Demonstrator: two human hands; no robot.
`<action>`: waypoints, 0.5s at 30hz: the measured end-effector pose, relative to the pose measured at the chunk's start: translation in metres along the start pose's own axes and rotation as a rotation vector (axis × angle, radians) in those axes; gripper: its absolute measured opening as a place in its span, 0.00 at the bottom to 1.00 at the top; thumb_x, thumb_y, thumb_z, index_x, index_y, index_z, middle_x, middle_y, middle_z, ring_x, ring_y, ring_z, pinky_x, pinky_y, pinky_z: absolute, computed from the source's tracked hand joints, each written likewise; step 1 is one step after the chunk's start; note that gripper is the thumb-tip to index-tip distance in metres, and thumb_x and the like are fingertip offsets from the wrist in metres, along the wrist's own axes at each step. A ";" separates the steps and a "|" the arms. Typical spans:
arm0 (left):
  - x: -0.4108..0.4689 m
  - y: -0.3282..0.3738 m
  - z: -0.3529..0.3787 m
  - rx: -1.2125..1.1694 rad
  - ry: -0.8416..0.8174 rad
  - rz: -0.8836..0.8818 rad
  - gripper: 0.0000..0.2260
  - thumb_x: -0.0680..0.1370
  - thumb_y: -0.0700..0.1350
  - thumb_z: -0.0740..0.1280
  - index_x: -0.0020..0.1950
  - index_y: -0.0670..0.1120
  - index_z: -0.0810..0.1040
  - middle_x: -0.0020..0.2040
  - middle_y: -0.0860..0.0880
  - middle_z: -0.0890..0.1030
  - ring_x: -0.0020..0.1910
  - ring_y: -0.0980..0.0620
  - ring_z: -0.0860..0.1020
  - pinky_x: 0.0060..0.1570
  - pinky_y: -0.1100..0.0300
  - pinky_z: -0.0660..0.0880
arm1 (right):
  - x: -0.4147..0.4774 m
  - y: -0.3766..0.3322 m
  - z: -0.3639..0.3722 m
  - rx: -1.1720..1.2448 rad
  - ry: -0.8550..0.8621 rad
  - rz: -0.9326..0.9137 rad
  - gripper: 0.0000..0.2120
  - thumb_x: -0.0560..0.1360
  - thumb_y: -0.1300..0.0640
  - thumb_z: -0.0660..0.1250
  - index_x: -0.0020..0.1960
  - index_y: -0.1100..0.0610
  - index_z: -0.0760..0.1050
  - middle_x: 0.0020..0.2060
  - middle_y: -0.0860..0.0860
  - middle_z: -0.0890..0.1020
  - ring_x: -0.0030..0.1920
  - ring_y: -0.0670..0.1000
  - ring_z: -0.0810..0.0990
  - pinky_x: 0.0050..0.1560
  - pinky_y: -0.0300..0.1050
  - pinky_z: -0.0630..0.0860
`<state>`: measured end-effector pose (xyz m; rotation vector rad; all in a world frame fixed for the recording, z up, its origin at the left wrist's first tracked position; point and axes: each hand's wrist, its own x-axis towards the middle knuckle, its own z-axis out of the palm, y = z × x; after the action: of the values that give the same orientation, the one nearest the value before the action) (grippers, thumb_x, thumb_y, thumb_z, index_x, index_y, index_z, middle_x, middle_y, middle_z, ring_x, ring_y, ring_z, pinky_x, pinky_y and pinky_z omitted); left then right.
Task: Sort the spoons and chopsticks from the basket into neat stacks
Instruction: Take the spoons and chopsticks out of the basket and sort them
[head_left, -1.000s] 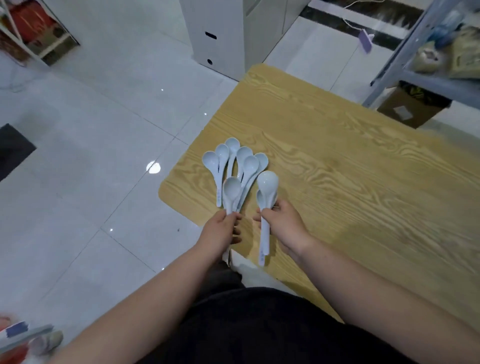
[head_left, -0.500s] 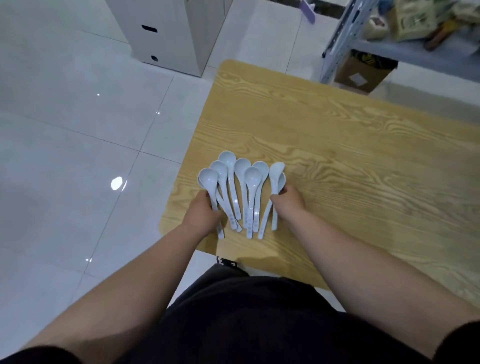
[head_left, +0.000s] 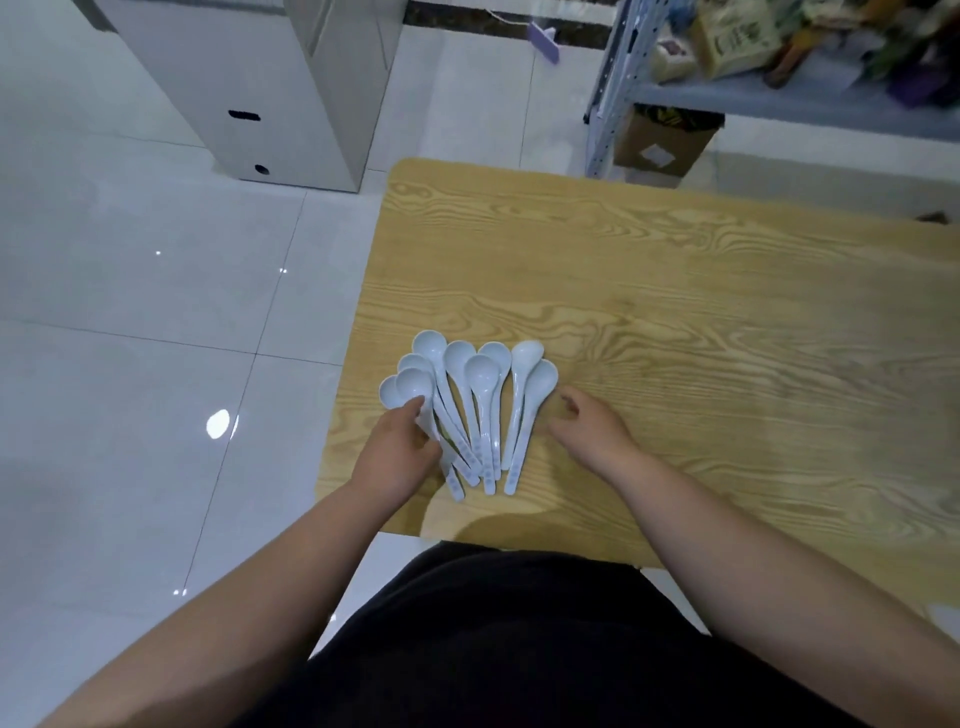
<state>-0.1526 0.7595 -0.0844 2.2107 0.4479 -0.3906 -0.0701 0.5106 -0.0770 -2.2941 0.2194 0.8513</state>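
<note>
Several white plastic soup spoons (head_left: 480, 405) lie fanned out near the left front corner of the wooden table (head_left: 675, 322), bowls away from me, handles toward me. My left hand (head_left: 400, 447) rests on the leftmost spoons (head_left: 410, 387), its fingers curled over their handles. My right hand (head_left: 592, 431) hovers just right of the fan, fingers apart and touching nothing. The two rightmost spoons (head_left: 524, 405) lie overlapped beside it. No chopsticks or basket are in view.
The table's left edge and front edge run close to the spoons. A white cabinet (head_left: 270, 88) stands on the tiled floor beyond the table. A metal shelf rack (head_left: 727, 78) with a cardboard box (head_left: 670, 140) under it stands at the back right.
My right hand has set its spoons down at the right of the fan and let go, drawing back to the right. My left hand moved onto the leftmost spoons. The view tilted forward.
</note>
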 end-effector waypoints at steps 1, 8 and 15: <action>-0.004 0.002 0.000 0.000 -0.025 0.006 0.16 0.76 0.42 0.67 0.62 0.54 0.75 0.49 0.60 0.75 0.49 0.56 0.76 0.43 0.60 0.71 | -0.007 0.008 -0.008 -0.001 -0.003 0.002 0.24 0.75 0.51 0.68 0.70 0.50 0.72 0.58 0.47 0.76 0.61 0.51 0.77 0.55 0.44 0.72; -0.037 0.060 0.026 -0.063 -0.329 0.230 0.10 0.77 0.42 0.68 0.53 0.57 0.79 0.49 0.59 0.81 0.51 0.59 0.80 0.49 0.65 0.77 | -0.104 0.076 -0.052 0.172 -0.011 -0.094 0.09 0.78 0.52 0.69 0.57 0.42 0.78 0.49 0.38 0.82 0.50 0.34 0.79 0.45 0.27 0.72; -0.101 0.172 0.113 0.063 -0.605 0.524 0.08 0.75 0.46 0.66 0.51 0.58 0.76 0.49 0.55 0.81 0.50 0.55 0.79 0.49 0.62 0.77 | -0.210 0.181 -0.093 0.104 0.135 -0.149 0.11 0.79 0.50 0.67 0.61 0.41 0.77 0.53 0.33 0.79 0.56 0.29 0.73 0.51 0.25 0.69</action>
<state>-0.1806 0.5500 0.0052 2.0360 -0.4629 -0.7486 -0.2501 0.2981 0.0108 -2.2403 0.1463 0.5970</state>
